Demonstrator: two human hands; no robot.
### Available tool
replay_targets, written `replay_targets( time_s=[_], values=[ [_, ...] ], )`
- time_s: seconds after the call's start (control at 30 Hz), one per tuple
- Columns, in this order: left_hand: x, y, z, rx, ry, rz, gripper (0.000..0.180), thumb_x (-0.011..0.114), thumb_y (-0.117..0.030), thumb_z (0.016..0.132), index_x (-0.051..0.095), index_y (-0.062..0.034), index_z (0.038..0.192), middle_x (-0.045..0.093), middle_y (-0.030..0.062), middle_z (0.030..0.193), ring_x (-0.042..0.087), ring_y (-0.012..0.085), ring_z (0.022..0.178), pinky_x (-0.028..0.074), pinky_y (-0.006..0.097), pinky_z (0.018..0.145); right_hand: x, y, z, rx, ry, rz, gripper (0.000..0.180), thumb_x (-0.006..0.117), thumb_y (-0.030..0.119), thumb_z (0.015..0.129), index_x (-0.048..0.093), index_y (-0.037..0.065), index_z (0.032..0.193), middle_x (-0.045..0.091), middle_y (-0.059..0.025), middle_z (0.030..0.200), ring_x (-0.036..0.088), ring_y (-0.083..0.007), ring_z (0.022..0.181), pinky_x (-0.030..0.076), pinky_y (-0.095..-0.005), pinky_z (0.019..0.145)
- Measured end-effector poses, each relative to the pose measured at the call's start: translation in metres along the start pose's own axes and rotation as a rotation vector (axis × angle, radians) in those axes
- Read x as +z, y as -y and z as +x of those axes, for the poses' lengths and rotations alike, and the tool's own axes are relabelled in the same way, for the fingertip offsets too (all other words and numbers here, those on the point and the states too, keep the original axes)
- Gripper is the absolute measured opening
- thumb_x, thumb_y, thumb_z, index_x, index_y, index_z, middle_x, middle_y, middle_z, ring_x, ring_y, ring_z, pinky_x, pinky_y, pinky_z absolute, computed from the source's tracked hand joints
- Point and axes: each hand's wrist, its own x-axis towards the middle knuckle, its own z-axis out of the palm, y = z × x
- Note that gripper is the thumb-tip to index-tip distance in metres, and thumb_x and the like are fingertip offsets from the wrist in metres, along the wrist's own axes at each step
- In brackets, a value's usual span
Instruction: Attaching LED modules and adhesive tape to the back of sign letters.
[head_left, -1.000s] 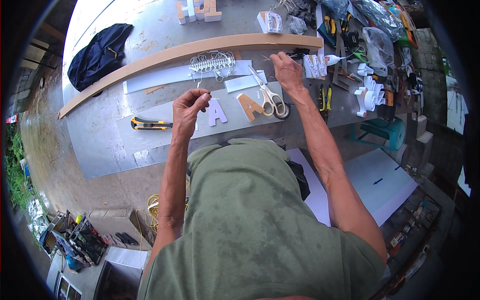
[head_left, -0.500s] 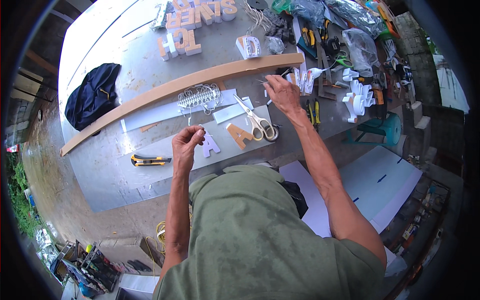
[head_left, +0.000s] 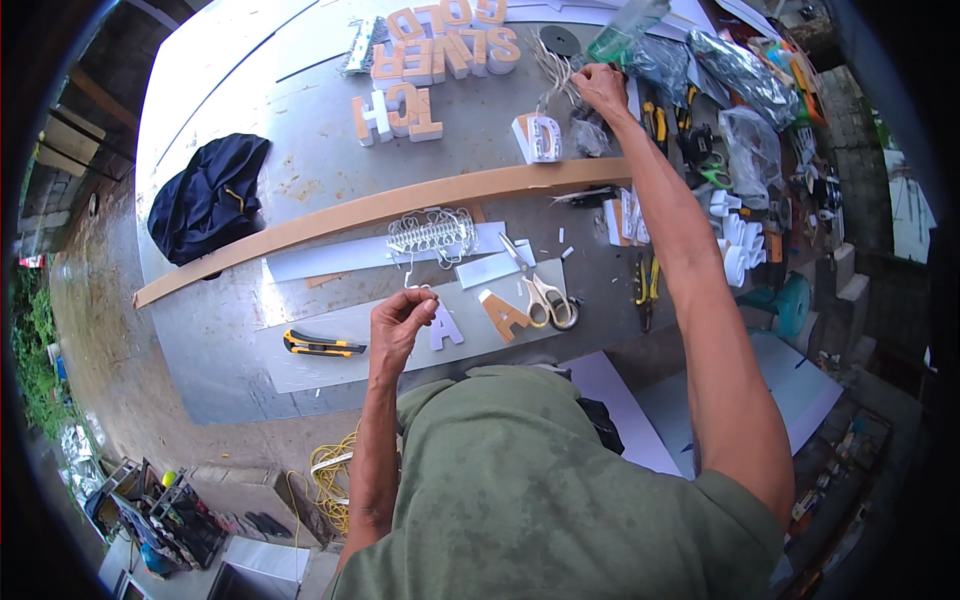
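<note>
My left hand (head_left: 403,325) is in a pinch beside a small purple letter A (head_left: 446,327); whatever it grips is too small to make out. Just above it, a loose white wire end trails from a coiled string of white light modules (head_left: 432,235). My right hand (head_left: 603,88) reaches far across the table, fingers bent together at a bundle of pale wires (head_left: 556,75); its fingertips' contents are hidden. A cardboard-faced letter A (head_left: 504,316) lies beside white-handled scissors (head_left: 548,303). A yellow-and-black utility knife (head_left: 323,344) rests left of my left hand.
A long brown strip (head_left: 390,215) crosses the metal table. Behind it stand several cardboard-faced letters (head_left: 440,60) and a letter D (head_left: 541,137). A dark cloth (head_left: 207,197) lies at left. Yellow-handled pliers (head_left: 654,278), plastic bags and tools crowd the right side.
My right hand has moved away from me, from near the strip's right end to the wire bundle. My left hand keeps its pinch near the purple letter. The whole view has shifted.
</note>
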Motion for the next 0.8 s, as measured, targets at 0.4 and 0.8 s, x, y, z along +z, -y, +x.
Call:
replay_targets(
  time_s=[0.4,0.8],
  values=[
    [0.003,0.014,0.0,-0.034,0.036,0.243,0.013,0.076,-0.009,0.09,0.074,0.0002,0.099,0.071,0.0032,0.087,0.062,0.0084,0.077,0.052,0.026,0.07,0.03,-0.013,0.03,0.414,-0.066,0.202,0.023,0.071,0.026,0.079,0.076,0.007,0.09,0.075,-0.0137,0.094,0.072,-0.0244,0.087,0.057,-0.036,0.074],
    [0.041,-0.055,-0.001,0.197,-0.068,0.53,0.029,0.076,-0.015,0.088,0.074,-0.0056,0.115,0.074,0.0055,0.097,0.058,0.0067,0.072,0.045,0.023,0.058,-0.081,0.07,-0.173,-0.067,0.348,1.017,0.011,0.068,0.012,0.094,0.067,0.003,0.099,0.069,-0.0002,0.087,0.058,-0.0037,0.075,0.045,-0.0202,0.064]
  ],
)
